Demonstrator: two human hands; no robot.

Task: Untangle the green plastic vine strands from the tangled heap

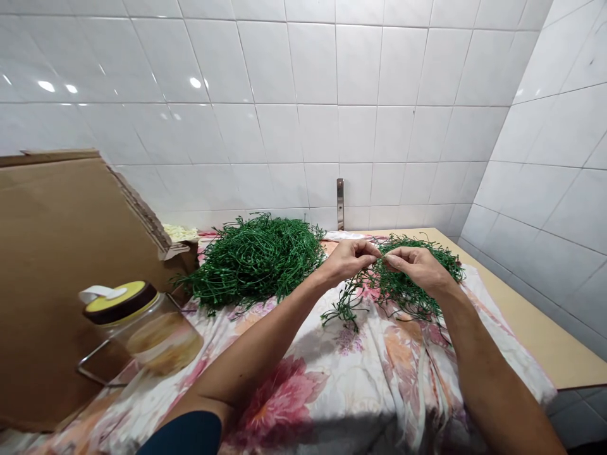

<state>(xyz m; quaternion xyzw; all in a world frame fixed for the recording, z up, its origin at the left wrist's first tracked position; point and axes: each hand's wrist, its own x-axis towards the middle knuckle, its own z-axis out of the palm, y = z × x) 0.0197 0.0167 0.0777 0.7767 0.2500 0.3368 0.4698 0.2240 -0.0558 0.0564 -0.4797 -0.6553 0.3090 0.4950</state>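
Note:
My left hand (355,258) and my right hand (415,265) meet fingertip to fingertip above the cloth, both pinched closed. Between them is a thin green stem, mostly hidden by the fingers; a sprig of green stems (346,308) hangs below my left hand. Behind and under my right hand lies a smaller pile of thin green stems (422,302) with knobbly tips, plastic-looking. To the left of my hands a larger heap of the same green stems (258,259) rests on the cloth.
A floral cloth (294,398) covers most of the table (535,341). On the left stand a jar with a yellow lid (164,341) and a big cardboard box (61,253). A metal bracket (340,203) is fixed to the white tiled wall (313,133) behind.

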